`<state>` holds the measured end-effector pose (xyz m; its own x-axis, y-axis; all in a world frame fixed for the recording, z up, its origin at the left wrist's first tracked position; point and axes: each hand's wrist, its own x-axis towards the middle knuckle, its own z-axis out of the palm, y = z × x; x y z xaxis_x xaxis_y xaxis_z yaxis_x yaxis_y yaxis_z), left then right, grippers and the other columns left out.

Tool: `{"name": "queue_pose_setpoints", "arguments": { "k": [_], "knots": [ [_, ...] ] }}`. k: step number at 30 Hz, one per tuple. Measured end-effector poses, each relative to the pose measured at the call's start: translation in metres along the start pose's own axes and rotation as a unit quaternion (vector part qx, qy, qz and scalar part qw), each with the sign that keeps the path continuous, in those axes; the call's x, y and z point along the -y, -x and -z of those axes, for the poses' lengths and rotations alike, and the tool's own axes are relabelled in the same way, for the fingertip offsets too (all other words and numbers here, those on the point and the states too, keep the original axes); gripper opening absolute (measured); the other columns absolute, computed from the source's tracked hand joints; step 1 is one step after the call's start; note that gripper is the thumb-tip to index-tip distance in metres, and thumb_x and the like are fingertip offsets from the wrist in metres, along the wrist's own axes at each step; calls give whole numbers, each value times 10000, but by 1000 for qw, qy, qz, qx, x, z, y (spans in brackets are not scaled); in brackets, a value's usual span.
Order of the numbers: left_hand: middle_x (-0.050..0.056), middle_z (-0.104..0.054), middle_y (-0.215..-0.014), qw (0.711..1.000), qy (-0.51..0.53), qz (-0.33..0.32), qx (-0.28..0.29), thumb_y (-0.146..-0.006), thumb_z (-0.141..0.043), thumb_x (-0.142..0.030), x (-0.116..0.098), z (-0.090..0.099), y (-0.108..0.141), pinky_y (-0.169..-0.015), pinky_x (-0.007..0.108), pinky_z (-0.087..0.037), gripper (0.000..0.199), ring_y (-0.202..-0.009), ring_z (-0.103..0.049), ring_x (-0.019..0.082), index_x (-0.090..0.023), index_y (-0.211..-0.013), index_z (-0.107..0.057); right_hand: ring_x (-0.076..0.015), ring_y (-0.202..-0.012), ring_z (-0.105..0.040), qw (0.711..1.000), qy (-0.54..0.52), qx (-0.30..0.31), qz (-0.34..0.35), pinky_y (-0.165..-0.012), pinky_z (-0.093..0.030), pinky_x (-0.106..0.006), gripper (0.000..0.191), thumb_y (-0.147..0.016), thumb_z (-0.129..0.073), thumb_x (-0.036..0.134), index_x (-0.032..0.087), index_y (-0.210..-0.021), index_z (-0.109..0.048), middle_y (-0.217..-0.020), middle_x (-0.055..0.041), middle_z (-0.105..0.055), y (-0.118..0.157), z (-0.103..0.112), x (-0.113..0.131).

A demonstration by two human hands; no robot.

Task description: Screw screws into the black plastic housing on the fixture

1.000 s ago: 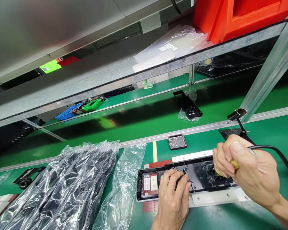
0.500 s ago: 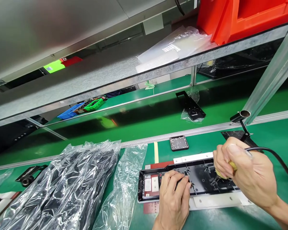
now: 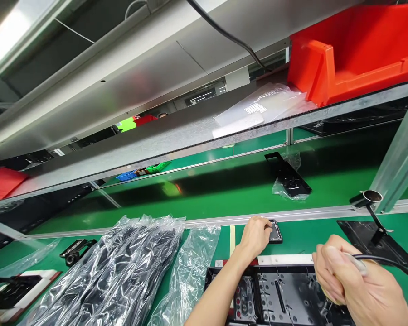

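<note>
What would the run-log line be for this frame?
left hand: fingers on small black tray | right hand: grips corded tool over black panel | surface: green bench

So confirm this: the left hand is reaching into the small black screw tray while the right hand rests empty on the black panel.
Not quite. The head view shows the left hand at the small black screw tray, but the right hand is not empty: it grips a corded tool over the black panel.

Left hand [image 3: 256, 235] on small tray [image 3: 275, 231], right hand [image 3: 357, 283] gripping tool [image 3: 355, 265]
</note>
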<state>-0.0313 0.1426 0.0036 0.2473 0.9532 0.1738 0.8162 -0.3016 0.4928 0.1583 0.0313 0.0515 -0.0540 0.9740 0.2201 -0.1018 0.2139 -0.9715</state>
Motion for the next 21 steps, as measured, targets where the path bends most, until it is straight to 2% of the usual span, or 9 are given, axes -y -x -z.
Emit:
{"name": "queue_pose_setpoints", "arguments": {
  "k": [3, 7, 13, 17, 19, 21],
  "knots": [
    [61, -754, -1004, 999, -17, -7, 29, -924, -679, -138, 13, -11, -12, -999, 434, -523, 84, -1040, -691, 221, -140, -989, -732, -116, -495, -357, 1000, -3, -6, 4, -418, -323, -266, 514, -999, -527, 522, 211, -614, -388, -609, 7, -375, 0, -1, -3],
    [33, -731, -965, 998, -38, -10, 55, -966, -659, -199, 17, -14, -10, -970, 422, -532, 72, -1004, -686, 197, -145, -951, -705, -114, -505, -353, 1000, -17, 1, -10, -426, -335, -256, 483, -1005, -527, 511, 215, -648, -391, -610, 16, -370, -1, 1, -9],
    [42, -703, -939, 997, -53, -1, 50, -972, -630, -196, 14, -18, -11, -977, 439, -511, 131, -1002, -664, 208, -142, -859, -670, -115, -506, -336, 1000, -25, 0, -8, -426, -321, -256, 479, -999, -540, 513, 215, -650, -402, -604, 21, -354, -1, 0, -6],
    [59, -724, -892, 1000, 0, -4, 26, -968, -563, -137, 0, -4, 3, -939, 385, -505, 136, -918, -668, 210, -146, -926, -692, -120, -494, -372, 1000, -29, -11, -2, -418, -330, -274, 491, -990, -561, 501, 211, -622, -413, -606, 3, -407, -3, -1, 4],
    [45, -744, -890, 999, 43, -9, 24, -991, -567, -198, -14, 4, 19, -842, 319, -522, 153, -851, -670, 192, -164, -963, -714, -123, -492, -375, 999, -46, -17, -9, -407, -325, -278, 490, -976, -587, 500, 212, -621, -410, -605, 3, -406, -4, -1, 6],
    [19, -762, -930, 996, 81, -28, 33, -989, -622, -267, -28, 10, 36, -813, 283, -523, 142, -861, -673, 178, -192, -1007, -741, -125, -494, -374, 997, -66, -20, -25, -402, -318, -277, 492, -964, -608, 502, 214, -623, -401, -604, 7, -388, -5, 0, 8]
  ]
}}
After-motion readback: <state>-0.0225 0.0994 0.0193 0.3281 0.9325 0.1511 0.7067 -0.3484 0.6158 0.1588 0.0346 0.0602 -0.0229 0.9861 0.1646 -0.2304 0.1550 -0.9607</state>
